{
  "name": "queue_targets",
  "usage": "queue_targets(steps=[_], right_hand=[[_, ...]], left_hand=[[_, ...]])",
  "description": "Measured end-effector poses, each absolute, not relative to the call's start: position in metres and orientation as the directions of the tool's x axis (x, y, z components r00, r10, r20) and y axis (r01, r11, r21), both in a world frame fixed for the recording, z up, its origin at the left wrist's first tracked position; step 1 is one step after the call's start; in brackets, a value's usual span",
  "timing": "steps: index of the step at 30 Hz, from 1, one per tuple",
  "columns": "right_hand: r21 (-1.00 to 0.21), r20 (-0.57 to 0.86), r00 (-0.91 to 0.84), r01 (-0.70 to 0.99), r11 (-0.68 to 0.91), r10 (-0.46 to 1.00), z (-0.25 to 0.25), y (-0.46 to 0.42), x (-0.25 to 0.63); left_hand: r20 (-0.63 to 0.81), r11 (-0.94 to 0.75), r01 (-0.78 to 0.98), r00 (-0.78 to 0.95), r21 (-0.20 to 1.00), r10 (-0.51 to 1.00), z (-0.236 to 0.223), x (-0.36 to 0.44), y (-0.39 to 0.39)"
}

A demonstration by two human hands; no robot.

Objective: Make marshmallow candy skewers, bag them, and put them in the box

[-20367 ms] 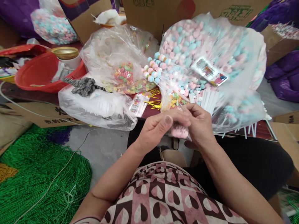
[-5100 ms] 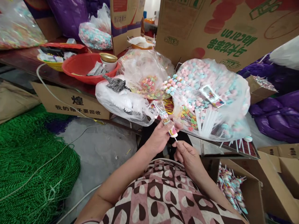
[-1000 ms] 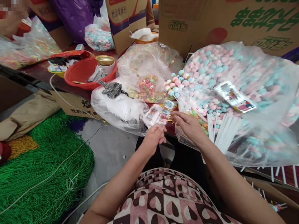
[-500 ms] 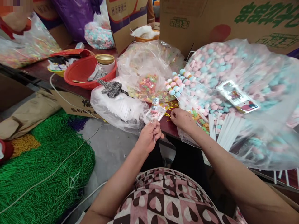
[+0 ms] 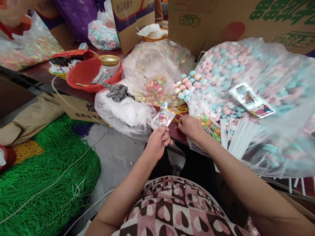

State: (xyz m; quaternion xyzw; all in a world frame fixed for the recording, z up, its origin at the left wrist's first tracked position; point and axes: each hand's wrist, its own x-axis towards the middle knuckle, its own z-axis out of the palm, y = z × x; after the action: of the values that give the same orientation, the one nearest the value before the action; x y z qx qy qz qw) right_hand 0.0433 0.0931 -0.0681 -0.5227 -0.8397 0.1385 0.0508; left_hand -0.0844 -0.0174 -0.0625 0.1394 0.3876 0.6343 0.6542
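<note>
My left hand (image 5: 159, 139) is closed around the thin stick of a wrapped candy skewer (image 5: 162, 114), which points up and away from me with its printed label facing me. Just behind it lies a silvery printed packet (image 5: 171, 116). My right hand (image 5: 190, 126) rests low over the table edge, fingertips pressed together beside a scatter of yellow twist ties (image 5: 181, 111). Whatever those fingertips may pinch is hidden. To the right of that hand are green and orange ring candies (image 5: 209, 124) in clear plastic and a bundle of white sticks (image 5: 242, 136).
A large clear bag of pink and blue marshmallows (image 5: 236, 65) covers the right side. Marshmallow skewers (image 5: 188, 85) lie at its left. A red basket (image 5: 71, 78) and a bag of white sleeves (image 5: 123, 114) stand left. Green cords (image 5: 49, 177) heap below. A person (image 5: 14, 19) is at upper left.
My right hand has shifted very slightly left at the twist ties. My left hand keeps its hold on the candy skewer. The person at upper left has moved a little.
</note>
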Motion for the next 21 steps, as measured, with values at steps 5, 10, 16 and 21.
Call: queue_targets(steps=[5,10,16,21], right_hand=[[-0.451,-0.042,-0.434,0.812,0.371,0.9,-0.067,0.1,0.061],[-0.856,-0.015,-0.37,0.484,0.18,0.929,-0.071,0.096,0.067],[-0.918,0.114,-0.401,0.308,0.25,0.909,-0.055,0.075,0.061],[-0.76,0.214,-0.46,0.476,0.442,0.862,-0.051,0.06,0.057]], left_hand=[[-0.326,0.155,-0.712,-0.109,0.685,0.939,-0.065,-0.084,-0.018],[-0.287,0.147,-0.686,-0.093,0.713,0.953,-0.069,-0.082,-0.012],[-0.259,0.146,-0.512,-0.156,0.847,0.953,-0.072,-0.076,0.0],[-0.279,0.2,-0.399,-0.149,0.895,0.949,-0.073,-0.067,0.009]])
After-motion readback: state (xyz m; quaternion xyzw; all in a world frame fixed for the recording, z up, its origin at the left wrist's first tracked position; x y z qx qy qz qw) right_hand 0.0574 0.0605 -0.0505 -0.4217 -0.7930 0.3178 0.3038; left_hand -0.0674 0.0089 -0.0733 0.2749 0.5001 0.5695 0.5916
